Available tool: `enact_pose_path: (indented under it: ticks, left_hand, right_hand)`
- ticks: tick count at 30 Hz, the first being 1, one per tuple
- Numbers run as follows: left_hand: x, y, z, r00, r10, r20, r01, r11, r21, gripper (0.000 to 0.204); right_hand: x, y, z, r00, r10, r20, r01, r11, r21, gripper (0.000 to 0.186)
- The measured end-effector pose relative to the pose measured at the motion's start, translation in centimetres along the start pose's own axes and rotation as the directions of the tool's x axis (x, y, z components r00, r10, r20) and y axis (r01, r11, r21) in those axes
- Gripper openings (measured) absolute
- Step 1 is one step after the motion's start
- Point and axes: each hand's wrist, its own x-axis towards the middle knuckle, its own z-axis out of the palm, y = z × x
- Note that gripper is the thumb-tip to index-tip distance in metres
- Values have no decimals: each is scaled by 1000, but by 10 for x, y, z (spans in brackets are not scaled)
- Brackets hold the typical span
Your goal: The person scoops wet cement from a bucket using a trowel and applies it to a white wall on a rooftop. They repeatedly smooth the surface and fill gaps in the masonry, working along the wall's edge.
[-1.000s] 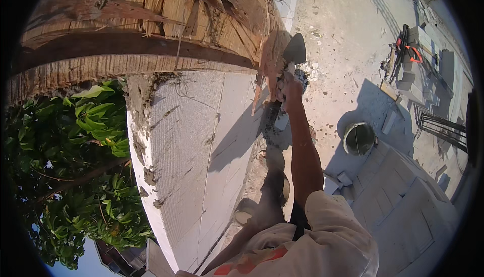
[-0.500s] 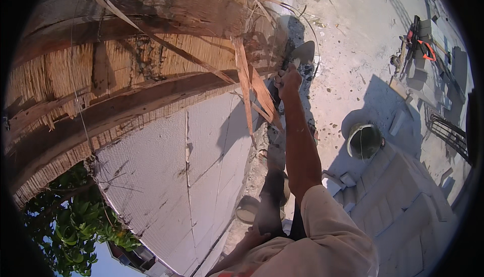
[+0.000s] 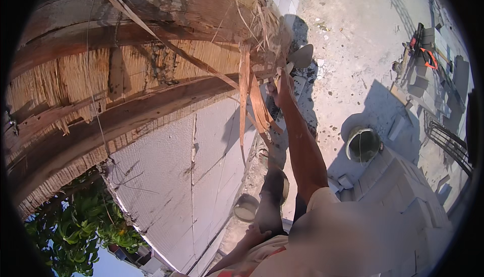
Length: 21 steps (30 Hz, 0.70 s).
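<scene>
My right hand [image 3: 282, 89] is closed around the handle of a trowel, its arm stretched out ahead. The grey trowel blade [image 3: 302, 56] points away from me, beside the splintered end of a wooden form [image 3: 196, 17]. Strips of torn wood [image 3: 252, 93] hang from the form just left of that hand, over a white block wall [image 3: 166, 151]. Low in the view, my left hand [image 3: 258, 233] lies on my dark-trousered leg, fingers laid out with nothing visible in them.
A bucket [image 3: 363, 145] stands on the pale floor to the right, beside stacked white blocks [image 3: 393, 186]. Another round container [image 3: 246, 207] sits by my legs. Farther right lie an orange-handled tool [image 3: 429, 59] and dark metal bars [image 3: 446, 138]. Wires hang before the wood.
My right hand and the trowel have shifted slightly left and nearer. The whole view has moved a little. My left hand stays on my leg.
</scene>
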Motion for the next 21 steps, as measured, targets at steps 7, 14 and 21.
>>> enact_pose_path:
  ticks: [7,14,21]
  left_hand:
    - [-6,8,1,998,26,-64,-30,997,-67,106]
    - [-15,7,4,994,69,-85,-78,991,-110,102]
    - [-8,-4,22,988,117,-101,-131,980,-150,101]
  right_hand:
    - [-29,-24,16,929,311,201,-286,947,-144,24]
    - [-11,-17,-4,983,170,71,-155,972,-177,21]
    - [-15,-5,9,966,209,-150,-230,964,-131,26]
